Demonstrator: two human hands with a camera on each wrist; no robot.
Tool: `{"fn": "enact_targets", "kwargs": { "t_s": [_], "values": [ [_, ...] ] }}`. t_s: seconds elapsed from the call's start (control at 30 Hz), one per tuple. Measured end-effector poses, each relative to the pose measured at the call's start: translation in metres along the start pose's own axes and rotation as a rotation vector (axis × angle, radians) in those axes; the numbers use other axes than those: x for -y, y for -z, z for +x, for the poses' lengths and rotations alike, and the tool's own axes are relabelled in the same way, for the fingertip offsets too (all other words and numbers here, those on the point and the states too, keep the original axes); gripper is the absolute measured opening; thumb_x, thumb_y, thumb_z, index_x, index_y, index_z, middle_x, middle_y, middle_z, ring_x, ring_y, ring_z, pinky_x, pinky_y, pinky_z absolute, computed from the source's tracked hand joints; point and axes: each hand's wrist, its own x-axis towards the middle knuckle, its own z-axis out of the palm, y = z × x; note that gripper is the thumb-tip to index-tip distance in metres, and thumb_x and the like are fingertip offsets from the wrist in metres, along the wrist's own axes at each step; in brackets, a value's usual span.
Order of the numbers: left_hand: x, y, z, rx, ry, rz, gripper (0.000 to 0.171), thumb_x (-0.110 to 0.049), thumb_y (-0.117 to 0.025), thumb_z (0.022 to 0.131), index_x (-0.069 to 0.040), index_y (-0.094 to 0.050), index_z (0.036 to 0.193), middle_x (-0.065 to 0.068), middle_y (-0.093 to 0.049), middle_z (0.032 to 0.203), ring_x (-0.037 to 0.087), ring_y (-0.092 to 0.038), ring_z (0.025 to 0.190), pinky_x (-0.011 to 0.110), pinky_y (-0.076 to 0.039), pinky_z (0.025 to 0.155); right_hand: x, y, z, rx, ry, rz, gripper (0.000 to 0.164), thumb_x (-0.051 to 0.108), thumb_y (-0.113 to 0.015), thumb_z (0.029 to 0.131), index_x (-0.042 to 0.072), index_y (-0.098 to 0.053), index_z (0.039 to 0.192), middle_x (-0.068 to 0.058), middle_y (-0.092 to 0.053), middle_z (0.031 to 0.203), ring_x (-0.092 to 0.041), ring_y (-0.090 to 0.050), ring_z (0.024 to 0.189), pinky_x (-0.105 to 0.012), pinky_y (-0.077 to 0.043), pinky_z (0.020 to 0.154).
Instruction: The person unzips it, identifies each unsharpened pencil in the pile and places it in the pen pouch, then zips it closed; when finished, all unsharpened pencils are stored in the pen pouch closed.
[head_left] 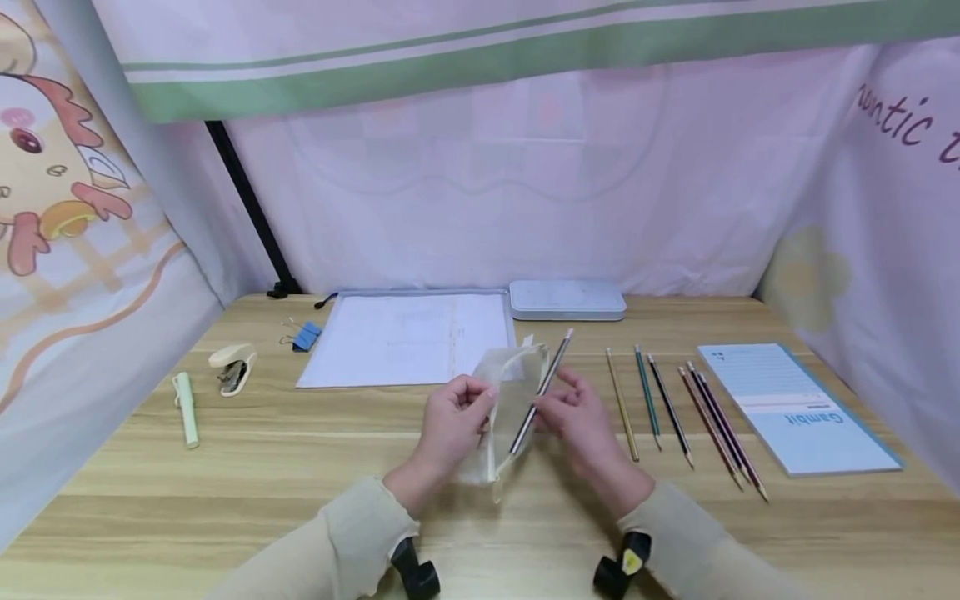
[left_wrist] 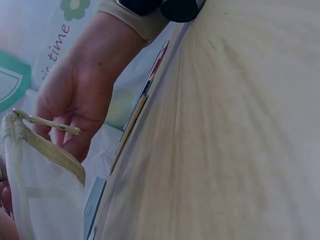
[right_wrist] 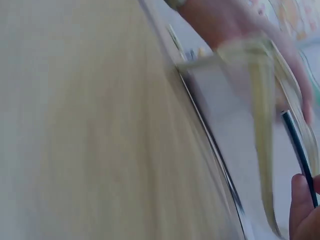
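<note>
My left hand pinches the edge of a see-through mesh zip pouch with cream trim, raised over the middle of the table. The pouch's mouth gapes in the right wrist view, between its zipper bands. My right hand pinches a dark pencil between thumb and fingers, slanted across the open mouth. In the right wrist view the pencil's end shows between the bands. A zipper end sticks out from the pouch in the left wrist view.
Several pencils lie right of my right hand, beside a blue-and-white notepad. Behind the pouch are a paper-covered clipboard and a pale flat case. On the left lie a blue binder clip, a stapler and a light-green pen-like stick.
</note>
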Motion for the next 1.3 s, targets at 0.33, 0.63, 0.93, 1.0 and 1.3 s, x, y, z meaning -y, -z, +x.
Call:
{"fn": "enact_targets", "kwargs": {
  "t_s": [0.33, 0.63, 0.93, 1.0, 1.3],
  "values": [
    [0.000, -0.001, -0.001, -0.028, 0.011, -0.005, 0.013, -0.002, -0.062, 0.085, 0.010, -0.060, 0.088, -0.002, -0.053, 0.062, 0.004, -0.048, 0.054, 0.015, -0.042, 0.047, -0.006, -0.016, -0.014, 0.092, -0.027, -0.135, 0.055, 0.001, -0.061, 0.084, -0.010, -0.038, 0.132, -0.017, -0.065, 0.088, -0.013, -0.064, 0.068, -0.025, -0.055, 0.066],
    [-0.003, 0.003, -0.001, -0.036, 0.014, 0.013, 0.012, -0.002, -0.062, 0.085, 0.009, -0.060, 0.088, 0.005, -0.055, 0.063, 0.007, -0.047, 0.052, 0.016, -0.042, 0.045, 0.018, 0.055, 0.022, -0.050, 0.030, -0.505, 0.036, 0.017, -0.057, 0.091, -0.007, -0.053, 0.118, -0.017, -0.061, 0.097, -0.012, -0.061, 0.074, -0.025, -0.054, 0.070],
    [-0.004, 0.006, -0.002, -0.046, 0.016, 0.001, 0.012, -0.002, -0.061, 0.085, 0.009, -0.060, 0.089, 0.002, -0.055, 0.063, 0.006, -0.047, 0.053, 0.016, -0.041, 0.047, 0.022, 0.106, 0.039, 0.046, 0.051, -1.113, 0.063, 0.033, -0.068, 0.083, -0.006, -0.044, 0.125, -0.020, -0.059, 0.099, -0.019, -0.057, 0.069, -0.031, -0.047, 0.059],
    [-0.005, 0.007, -0.002, -0.053, 0.022, -0.010, 0.012, -0.003, -0.061, 0.085, 0.009, -0.060, 0.089, -0.001, -0.054, 0.063, 0.006, -0.047, 0.053, 0.015, -0.041, 0.047, 0.022, 0.105, 0.041, 0.070, 0.038, -1.176, 0.061, 0.030, -0.070, 0.081, -0.006, -0.045, 0.123, -0.018, -0.059, 0.094, -0.018, -0.056, 0.065, -0.030, -0.046, 0.057],
    [-0.006, 0.007, -0.002, -0.065, 0.025, -0.030, 0.012, -0.003, -0.061, 0.086, 0.009, -0.060, 0.089, -0.001, -0.053, 0.062, 0.007, -0.047, 0.052, 0.015, -0.040, 0.047, 0.019, 0.097, 0.052, 0.097, -0.110, -1.098, 0.041, 0.012, -0.064, 0.081, -0.007, -0.050, 0.114, -0.006, -0.057, 0.063, -0.010, -0.054, 0.048, -0.024, -0.048, 0.047]
  ]
}}
